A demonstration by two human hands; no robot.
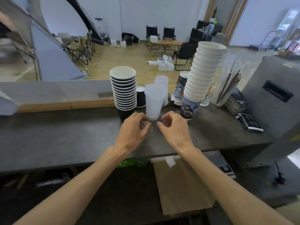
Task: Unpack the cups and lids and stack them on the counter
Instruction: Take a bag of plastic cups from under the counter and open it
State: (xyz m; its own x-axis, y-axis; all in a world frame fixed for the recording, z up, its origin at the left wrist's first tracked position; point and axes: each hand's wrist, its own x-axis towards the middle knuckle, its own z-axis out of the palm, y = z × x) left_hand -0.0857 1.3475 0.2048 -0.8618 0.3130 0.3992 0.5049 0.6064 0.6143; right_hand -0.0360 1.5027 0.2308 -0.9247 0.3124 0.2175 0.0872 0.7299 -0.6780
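A stack of translucent plastic cups [154,101] stands upright on the grey counter [65,135]. My left hand [134,129] and my right hand [172,127] sit on either side of its base, fingers curled and pinching something thin and clear; blur hides what it is. Left of the plastic cups rises a tall stack of black paper cups [124,90]. To the right leans a tall stack of white-rimmed printed cups [203,73]. A second plastic stack [161,81] stands behind.
A single black cup [140,96] stands behind the stacks. A clear holder of straws and stirrers [227,82] and a grey machine [274,98] are at the right. Dark packets [250,122] lie by the machine. Brown paper bags [183,187] sit below the counter.
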